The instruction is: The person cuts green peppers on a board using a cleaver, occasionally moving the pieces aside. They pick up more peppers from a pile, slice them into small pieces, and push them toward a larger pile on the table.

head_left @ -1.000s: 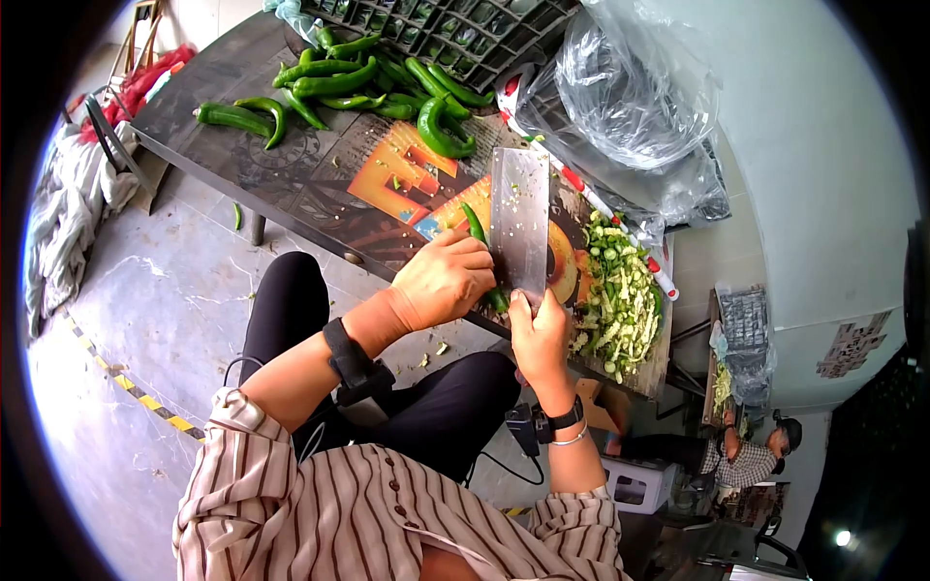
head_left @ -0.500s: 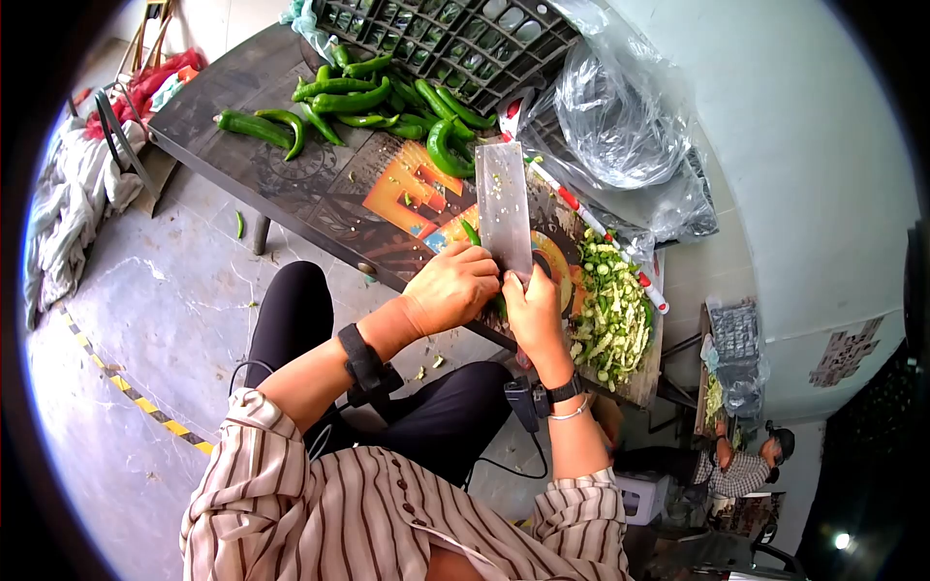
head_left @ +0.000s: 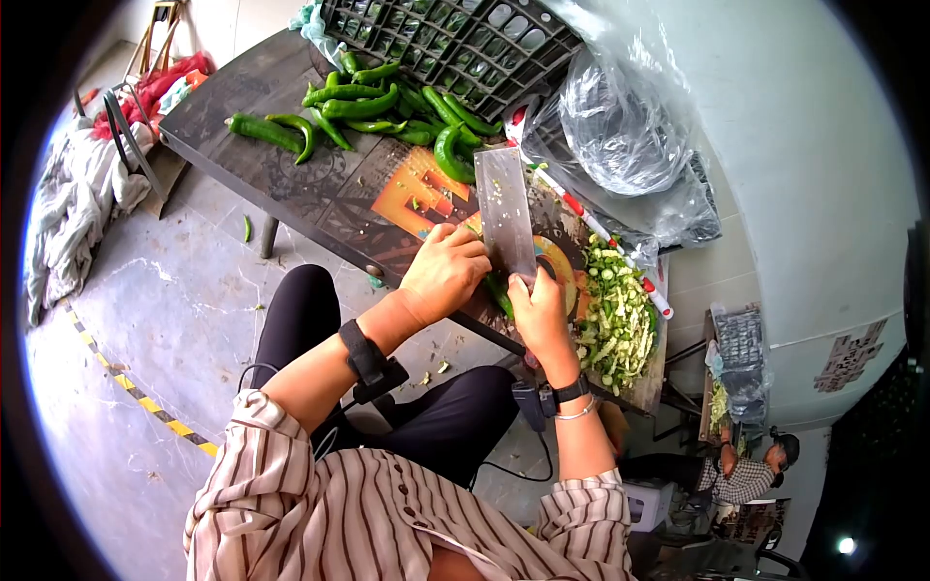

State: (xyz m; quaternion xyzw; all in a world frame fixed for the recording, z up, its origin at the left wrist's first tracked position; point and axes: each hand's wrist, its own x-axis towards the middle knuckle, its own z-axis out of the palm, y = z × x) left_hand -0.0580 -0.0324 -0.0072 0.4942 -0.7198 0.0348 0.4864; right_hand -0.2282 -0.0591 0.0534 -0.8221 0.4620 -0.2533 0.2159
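My right hand (head_left: 542, 318) is closed round the handle of a broad cleaver (head_left: 506, 205), whose blade points away from me with green bits stuck to it. Just left of the blade, the fingers of my left hand (head_left: 444, 271) are bent round a green chili pepper (head_left: 499, 294). Part of that pepper shows between my hands; my fingers and the blade hide the rest. A heap of chopped pepper (head_left: 618, 324) lies at the right end of the table. Whole green chili peppers (head_left: 358, 107) are piled at the far side.
A black plastic crate (head_left: 455, 48) tilts over the far edge of the dark table (head_left: 232, 179). Clear plastic bags (head_left: 630, 126) lie beside it, behind a red-and-white strip (head_left: 572, 200). Farther off at lower right, another person (head_left: 741, 474) sits by a second table.
My left hand has shifted slightly away from me along the pepper, and more of the pepper's near part shows. The cleaver stays almost in place, and the whole view has shifted slightly.
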